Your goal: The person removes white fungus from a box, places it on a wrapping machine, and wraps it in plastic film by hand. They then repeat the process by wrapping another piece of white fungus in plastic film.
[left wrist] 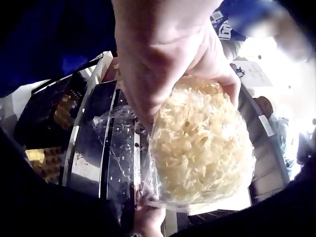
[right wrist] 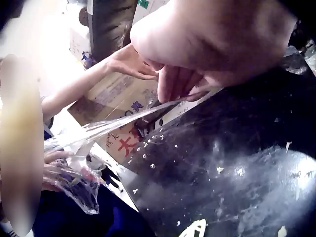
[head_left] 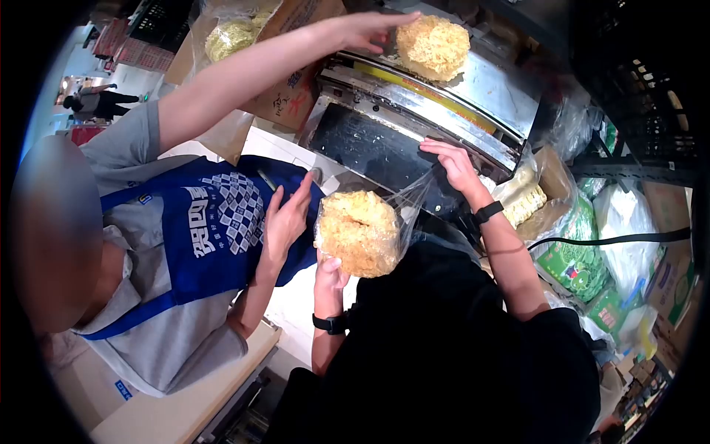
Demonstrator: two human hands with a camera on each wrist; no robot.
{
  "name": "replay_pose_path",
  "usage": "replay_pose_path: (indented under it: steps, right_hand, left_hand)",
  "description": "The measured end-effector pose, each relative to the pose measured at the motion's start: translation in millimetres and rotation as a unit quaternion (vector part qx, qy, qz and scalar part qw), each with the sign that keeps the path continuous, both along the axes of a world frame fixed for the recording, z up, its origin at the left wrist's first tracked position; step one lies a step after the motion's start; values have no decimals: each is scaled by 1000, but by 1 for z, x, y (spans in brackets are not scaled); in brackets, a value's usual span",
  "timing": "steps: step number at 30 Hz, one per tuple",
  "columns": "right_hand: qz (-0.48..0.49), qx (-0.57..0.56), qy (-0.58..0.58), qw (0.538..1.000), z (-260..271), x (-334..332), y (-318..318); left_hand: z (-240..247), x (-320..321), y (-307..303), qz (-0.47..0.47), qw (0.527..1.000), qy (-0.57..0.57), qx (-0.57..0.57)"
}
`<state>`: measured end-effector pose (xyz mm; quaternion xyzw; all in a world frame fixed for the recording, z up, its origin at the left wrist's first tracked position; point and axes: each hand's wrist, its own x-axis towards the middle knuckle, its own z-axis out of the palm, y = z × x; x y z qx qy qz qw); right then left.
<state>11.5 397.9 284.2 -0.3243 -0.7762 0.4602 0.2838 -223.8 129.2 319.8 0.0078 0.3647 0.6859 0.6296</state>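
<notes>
My left hand holds a round clump of pale, flaky food in clear plastic from below. In the left wrist view, the fingers of that hand spread over the wrapped clump. Stretched film runs from the clump to my right hand, above the dark plate of a wrapping machine. The right wrist view shows the taut film pinched in the curled fingers of my right hand.
Across from me, a person in a blue apron reaches one hand beside a second clump on the machine's metal top; their other hand is near my clump. A cardboard box stands behind; bagged goods lie at right.
</notes>
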Motion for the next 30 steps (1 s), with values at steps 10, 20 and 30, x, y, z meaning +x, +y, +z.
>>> replay_pose_path:
  steps: [10,20,30]
  right_hand:
    - [27,36,-30,999,-15,18,-5]
    - [69,78,-54,993,-16,28,-26]
    - [-209,-8,-12,978,16,58,-156]
  left_hand:
    - [-11,22,-64,98,994,-52,17]
    - [-21,26,-127,75,995,39,-46]
    - [16,36,-45,-99,990,83,58]
